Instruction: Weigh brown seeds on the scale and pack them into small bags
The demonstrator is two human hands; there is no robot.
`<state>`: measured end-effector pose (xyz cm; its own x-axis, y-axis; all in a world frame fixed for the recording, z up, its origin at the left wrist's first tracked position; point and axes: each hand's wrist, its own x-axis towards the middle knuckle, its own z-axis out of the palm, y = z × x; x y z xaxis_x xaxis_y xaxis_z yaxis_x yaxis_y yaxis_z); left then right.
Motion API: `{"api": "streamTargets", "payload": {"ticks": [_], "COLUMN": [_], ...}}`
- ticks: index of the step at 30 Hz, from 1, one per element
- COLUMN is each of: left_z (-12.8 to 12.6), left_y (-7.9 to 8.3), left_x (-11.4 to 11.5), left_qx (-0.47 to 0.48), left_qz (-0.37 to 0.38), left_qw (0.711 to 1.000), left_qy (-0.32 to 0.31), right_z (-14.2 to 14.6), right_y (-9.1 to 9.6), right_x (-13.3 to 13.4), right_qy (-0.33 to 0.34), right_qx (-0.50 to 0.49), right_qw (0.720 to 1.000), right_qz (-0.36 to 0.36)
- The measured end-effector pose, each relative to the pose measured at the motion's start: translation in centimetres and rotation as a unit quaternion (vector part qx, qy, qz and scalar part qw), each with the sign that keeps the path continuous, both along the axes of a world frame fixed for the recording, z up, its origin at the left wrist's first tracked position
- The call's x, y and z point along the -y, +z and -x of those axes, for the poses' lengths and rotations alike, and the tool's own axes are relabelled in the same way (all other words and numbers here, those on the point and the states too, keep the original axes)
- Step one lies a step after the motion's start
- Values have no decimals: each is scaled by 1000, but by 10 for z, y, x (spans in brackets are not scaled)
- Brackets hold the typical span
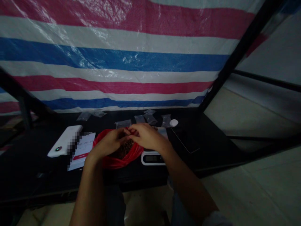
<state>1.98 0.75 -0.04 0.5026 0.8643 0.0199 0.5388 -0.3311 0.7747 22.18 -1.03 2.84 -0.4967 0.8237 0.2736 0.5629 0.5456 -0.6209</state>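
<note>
My left hand [109, 142] and my right hand [147, 135] meet over an open red plastic bag [125, 160]. Small brown pieces [124, 150] fill the bag; their kind is too dim to tell. The fingertips of both hands are pinched together above them, and whatever they hold is too small to make out. Partly under my right forearm lies a white digital scale [147, 159], its display facing me. Just beyond my hands is a clear small plastic bag [123, 124].
More small clear bags [150, 118] lie along the table's back. At left are a white power bank [64, 141] and a printed sheet [82, 153] with a red band. A white round object [174, 122] and a dark flat panel [188, 138] lie at right. Striped sheeting [131, 59] hangs behind.
</note>
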Motion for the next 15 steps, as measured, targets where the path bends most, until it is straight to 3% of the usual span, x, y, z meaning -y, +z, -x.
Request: {"api": "streamTargets", "payload": {"ticks": [6, 15], "left_z": [15, 24], "left_y": [-3, 0], "left_x": [-3, 1], "left_qx": [-9, 45], "left_qz": [22, 76], "left_qw": [999, 994], "left_qy": [35, 66], "right_z": [28, 33], "right_y": [-25, -34], "right_x": [-9, -18], "right_qy": [-1, -32], "right_qx": [-53, -132], "right_qw": [999, 986], "right_qz": [13, 94]}}
